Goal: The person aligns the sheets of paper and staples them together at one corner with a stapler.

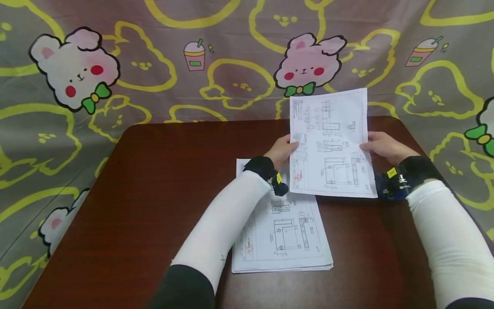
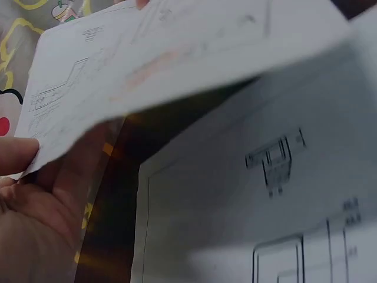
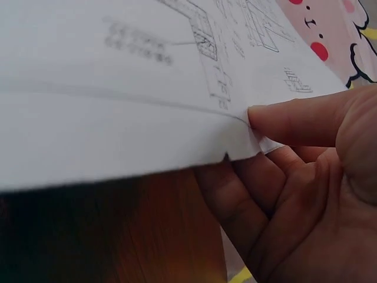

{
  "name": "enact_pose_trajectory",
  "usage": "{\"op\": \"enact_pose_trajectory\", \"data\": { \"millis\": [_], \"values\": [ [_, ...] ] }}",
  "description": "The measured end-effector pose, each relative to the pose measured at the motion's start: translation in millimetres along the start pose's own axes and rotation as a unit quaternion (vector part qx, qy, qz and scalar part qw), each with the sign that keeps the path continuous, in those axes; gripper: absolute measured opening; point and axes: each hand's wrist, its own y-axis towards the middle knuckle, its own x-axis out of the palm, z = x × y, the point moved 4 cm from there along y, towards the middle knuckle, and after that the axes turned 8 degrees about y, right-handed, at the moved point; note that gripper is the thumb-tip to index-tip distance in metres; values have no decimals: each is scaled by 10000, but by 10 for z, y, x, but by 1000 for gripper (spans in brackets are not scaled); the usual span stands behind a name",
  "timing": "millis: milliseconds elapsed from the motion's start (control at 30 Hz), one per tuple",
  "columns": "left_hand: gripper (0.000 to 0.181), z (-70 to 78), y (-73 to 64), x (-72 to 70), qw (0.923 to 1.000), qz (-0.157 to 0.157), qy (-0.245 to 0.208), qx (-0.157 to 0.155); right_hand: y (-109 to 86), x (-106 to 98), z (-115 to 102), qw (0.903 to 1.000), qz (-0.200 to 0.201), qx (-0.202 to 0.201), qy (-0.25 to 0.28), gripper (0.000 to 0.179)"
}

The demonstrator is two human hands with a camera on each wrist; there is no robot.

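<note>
Both hands hold up a sheet of paper (image 1: 333,171) printed with technical drawings and a small red stamp. The left hand (image 1: 281,151) pinches its left edge, thumb on the printed face and fingers behind, as the left wrist view shows. On the opposite edge, the right hand (image 1: 387,146) pinches the paper between thumb (image 3: 294,121) and fingers; the edge there has a small tear. Below lies a stack of similar printed sheets (image 1: 285,257) on the table, partly hidden by the left forearm and the raised sheet.
The dark brown wooden table (image 1: 154,193) extends to the left of the stack and beyond it. Behind stands a cloth backdrop (image 1: 231,51) with cartoon rabbits and yellow outlines. A black strap with a camera (image 1: 279,186) sits on the left wrist, another on the right.
</note>
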Motion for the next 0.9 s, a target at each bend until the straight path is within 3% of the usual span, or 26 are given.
{"op": "enact_pose_trajectory", "data": {
  "millis": [467,900],
  "values": [
    [40,-81,-188,-249,9997,-20,245,-36,45,150,-146,9998,-78,-144,-65,49],
    [39,-131,-412,-539,9986,0,521,-68,21,418,-344,9985,-315,-422,-124,44]
  ]
}}
